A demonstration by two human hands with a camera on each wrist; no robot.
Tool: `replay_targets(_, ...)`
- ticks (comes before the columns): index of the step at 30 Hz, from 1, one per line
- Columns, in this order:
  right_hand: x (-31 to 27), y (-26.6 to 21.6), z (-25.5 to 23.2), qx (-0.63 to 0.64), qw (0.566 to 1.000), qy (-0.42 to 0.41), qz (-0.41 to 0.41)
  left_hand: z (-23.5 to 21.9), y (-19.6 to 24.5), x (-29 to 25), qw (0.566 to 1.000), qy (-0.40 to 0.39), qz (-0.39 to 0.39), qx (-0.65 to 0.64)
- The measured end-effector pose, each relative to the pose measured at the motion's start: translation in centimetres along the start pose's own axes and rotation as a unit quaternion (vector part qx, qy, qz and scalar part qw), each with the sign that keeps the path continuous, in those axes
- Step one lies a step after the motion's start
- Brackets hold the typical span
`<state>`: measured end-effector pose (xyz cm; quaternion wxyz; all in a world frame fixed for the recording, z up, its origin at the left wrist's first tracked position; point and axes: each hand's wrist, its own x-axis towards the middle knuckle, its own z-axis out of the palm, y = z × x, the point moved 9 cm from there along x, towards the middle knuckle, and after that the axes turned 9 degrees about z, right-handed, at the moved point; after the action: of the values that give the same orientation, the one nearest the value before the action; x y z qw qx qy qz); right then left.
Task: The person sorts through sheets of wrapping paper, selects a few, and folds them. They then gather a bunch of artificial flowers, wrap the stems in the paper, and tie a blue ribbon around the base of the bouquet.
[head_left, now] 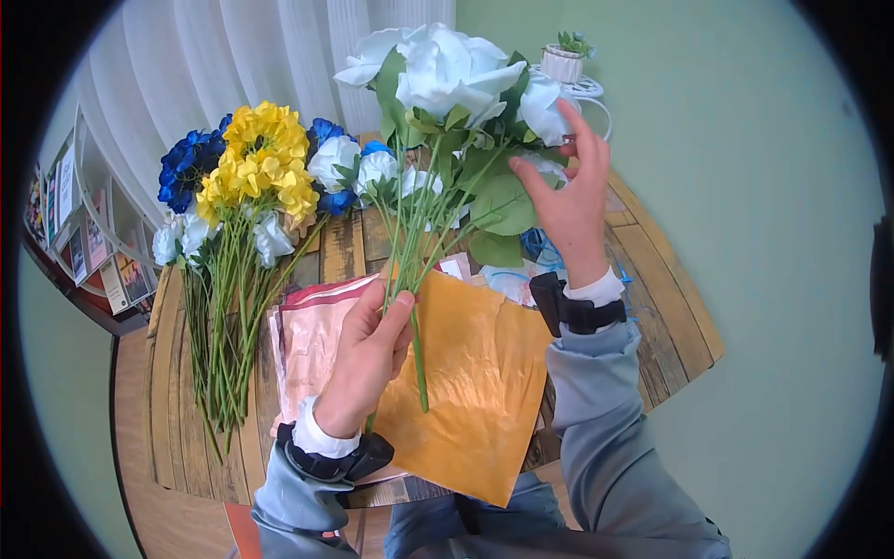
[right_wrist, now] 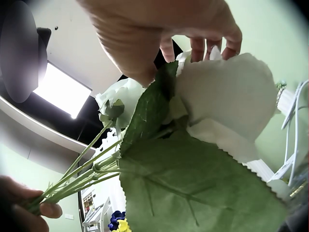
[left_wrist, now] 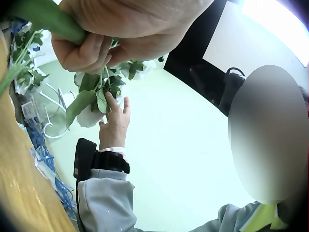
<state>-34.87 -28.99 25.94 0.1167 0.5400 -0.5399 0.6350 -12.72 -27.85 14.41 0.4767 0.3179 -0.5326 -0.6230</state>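
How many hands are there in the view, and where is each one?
2. The left hand grips the green stems; the right hand is higher, at a white bloom.

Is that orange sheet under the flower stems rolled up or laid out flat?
Laid out flat: the orange sheet shows one broad, wrinkled face over the wooden table. Whether it is folded double underneath, I cannot tell.

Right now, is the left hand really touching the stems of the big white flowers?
Touching: the head view shows the left hand gripping the stems between thumb and curled fingers.
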Motion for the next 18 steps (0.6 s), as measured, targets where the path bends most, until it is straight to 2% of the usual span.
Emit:
replay_targets(3, 0.0, 0.5, 0.1, -0.013, 1.0, 0.0, 0.004, -0.2, -0.2, 0.0, 0.999, -0.013, -0.019, 0.023)
replay_targets(5, 0.2, 1.8, 0.0, 0.025, 0.997, -0.01, 0.074, -0.3, -0.2, 0.0, 0.999, -0.023, -0.032, 0.024)
replay_targets(12, 0.5, 2.6, -0.5, 0.044, 0.994, 0.016, 0.099, -0.3, -1.2, -0.1, 0.997, -0.042, -0.053, 0.032)
replay_targets(14, 0.6, 4.6, -0.6, 0.187, 0.971, 0.044, 0.141, -0.3, -1.4, -0.1, 0.997, -0.041, -0.066, 0.02)
replay_targets(15, 0.6, 4.7, -0.8, 0.186, 0.971, 0.045, 0.141, -0.3, -1.5, -0.2, 0.996, -0.039, -0.079, 0.008)
replay_targets(17, 0.4, 6.1, -0.7, 0.285, 0.93, 0.045, 0.229, -0.2, -1.4, -0.2, 0.996, -0.039, -0.084, -0.006)
replay_targets(18, 0.4, 5.8, -0.9, 0.285, 0.93, 0.045, 0.229, -0.1, -1.4, -0.2, 0.995, -0.039, -0.089, -0.02)
